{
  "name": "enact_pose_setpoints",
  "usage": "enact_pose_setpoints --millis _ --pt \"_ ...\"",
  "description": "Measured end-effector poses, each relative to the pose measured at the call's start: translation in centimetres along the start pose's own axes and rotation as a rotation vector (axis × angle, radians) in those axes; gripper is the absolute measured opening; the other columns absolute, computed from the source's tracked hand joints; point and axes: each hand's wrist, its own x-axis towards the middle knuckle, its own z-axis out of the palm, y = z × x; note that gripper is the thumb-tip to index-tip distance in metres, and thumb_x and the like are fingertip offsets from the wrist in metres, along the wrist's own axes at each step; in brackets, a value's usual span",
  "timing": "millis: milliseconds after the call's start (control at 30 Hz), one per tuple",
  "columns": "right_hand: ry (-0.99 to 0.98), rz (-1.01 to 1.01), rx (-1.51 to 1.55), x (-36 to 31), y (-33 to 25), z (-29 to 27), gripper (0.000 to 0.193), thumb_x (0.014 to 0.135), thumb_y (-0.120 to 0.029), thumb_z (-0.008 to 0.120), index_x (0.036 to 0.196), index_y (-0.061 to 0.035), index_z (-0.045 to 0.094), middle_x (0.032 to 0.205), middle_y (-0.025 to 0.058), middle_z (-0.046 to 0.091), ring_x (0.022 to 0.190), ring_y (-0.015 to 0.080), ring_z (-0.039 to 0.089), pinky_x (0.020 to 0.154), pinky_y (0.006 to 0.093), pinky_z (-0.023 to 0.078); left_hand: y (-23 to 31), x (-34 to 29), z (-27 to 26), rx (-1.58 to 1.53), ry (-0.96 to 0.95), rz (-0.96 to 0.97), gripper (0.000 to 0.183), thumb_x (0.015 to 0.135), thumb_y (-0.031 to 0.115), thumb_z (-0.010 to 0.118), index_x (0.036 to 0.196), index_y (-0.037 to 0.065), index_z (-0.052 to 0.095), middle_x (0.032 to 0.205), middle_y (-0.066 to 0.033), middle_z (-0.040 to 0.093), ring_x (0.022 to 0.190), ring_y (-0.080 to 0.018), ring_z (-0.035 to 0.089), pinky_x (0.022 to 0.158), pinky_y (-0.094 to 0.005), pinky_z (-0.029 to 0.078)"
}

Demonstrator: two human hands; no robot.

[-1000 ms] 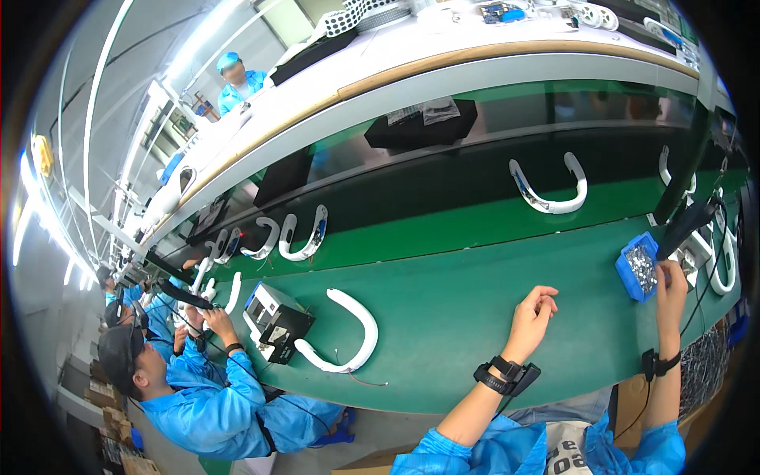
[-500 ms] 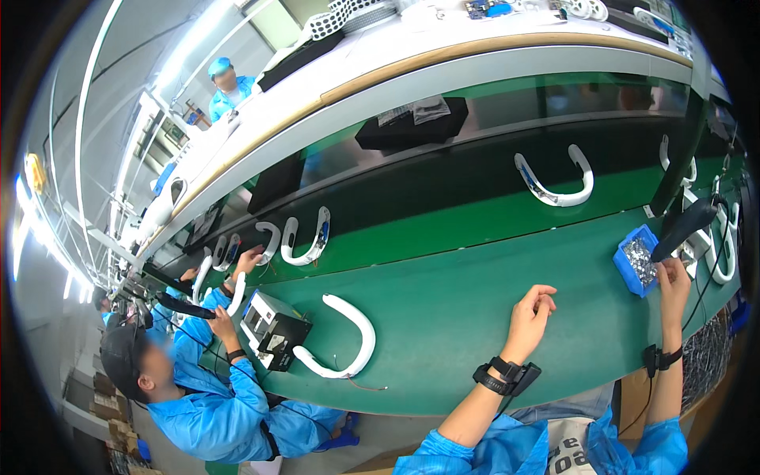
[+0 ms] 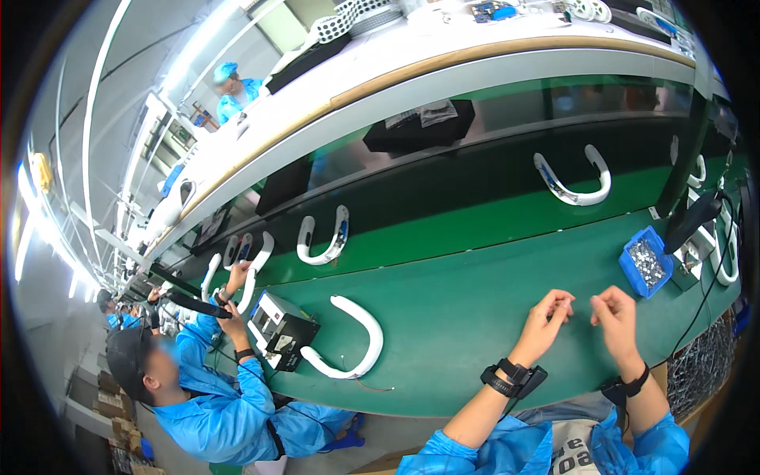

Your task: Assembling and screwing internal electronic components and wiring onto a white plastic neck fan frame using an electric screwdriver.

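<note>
My left hand [image 3: 545,323] is above the green bench, its thumb and fingers pinched together; whatever is in them, if anything, is too small to make out. Facing it across a small gap is my right hand [image 3: 616,314], with curled fingers drawn together and their contents hidden. The two hands do not touch. Beyond my right hand lies a blue bin [image 3: 630,270] holding many small metal parts [image 3: 649,264]. Next to the bin is a black handheld power driver [image 3: 694,222], with no hand on it.
White U-shaped pieces lie on the green strip behind the bench [image 3: 582,198] and near a co-worker at left [image 3: 372,340]. That person holds a black driver [image 3: 198,305] beside a black-and-white box device [image 3: 286,328]. A raised shelf [image 3: 475,59] runs across the back.
My right hand has left the blue bin and come left, close to my left hand. The co-worker's hand has shifted among the white pieces. The view has moved slightly.
</note>
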Motion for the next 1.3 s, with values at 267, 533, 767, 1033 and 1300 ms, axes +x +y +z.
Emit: enact_pose_setpoints --millis 267,533,767,1033,1300 --pt "-0.185 0.136 0.153 2.8 2.0 4.1 0.022 0.109 -0.017 0.067 0.090 -0.0071 0.061 0.073 -0.0025 0.063 0.063 0.0038 0.054 0.056 0.0217 0.041 -1.3 0.3 -0.3 -0.035 0.003 0.048 0.020 0.117 0.023 0.054 0.110 0.004 0.057 0.093 -0.0017 0.064 0.085 -0.0101 0.059 0.077 -0.0274 0.050" --pt "-0.263 0.209 0.230 3.1 2.8 3.3 0.020 0.112 -0.021 0.061 0.097 -0.0073 0.061 0.077 -0.0006 0.063 0.065 0.0061 0.057 0.056 0.0222 0.044 -0.7 0.2 -0.1 0.021 0.025 0.060 0.016 0.116 0.016 0.053 0.107 0.003 0.055 0.088 -0.0018 0.062 0.081 -0.0096 0.057 0.073 -0.0277 0.049" --pt "-0.333 0.195 0.265 3.4 2.7 2.5 0.012 0.109 -0.014 0.060 0.102 -0.0047 0.060 0.084 0.0034 0.066 0.070 0.0099 0.060 0.060 0.0239 0.047 -1.0 0.3 -0.2 0.068 0.041 0.020 0.017 0.115 0.018 0.055 0.107 0.003 0.056 0.089 -0.0015 0.062 0.081 -0.0096 0.057 0.073 -0.0274 0.049" --pt "-0.338 0.219 0.240 3.5 3.4 2.0 0.010 0.108 -0.012 0.061 0.102 -0.0043 0.061 0.084 0.0030 0.066 0.069 0.0099 0.059 0.060 0.0246 0.048 0.9 0.8 -4.3 0.206 0.221 0.038 0.016 0.114 0.015 0.056 0.120 0.002 0.062 0.097 -0.0039 0.068 0.092 -0.0122 0.066 0.087 -0.0290 0.056" --pt "-0.349 0.244 0.210 3.5 3.8 2.2 0.008 0.107 -0.011 0.063 0.102 -0.0045 0.061 0.084 0.0017 0.064 0.072 0.0087 0.061 0.061 0.0247 0.050 7.5 3.6 -24.5 0.932 0.657 0.085 0.015 0.101 0.002 0.059 0.114 0.001 0.066 0.098 -0.0164 0.074 0.089 -0.0273 0.073 0.081 -0.0387 0.058"
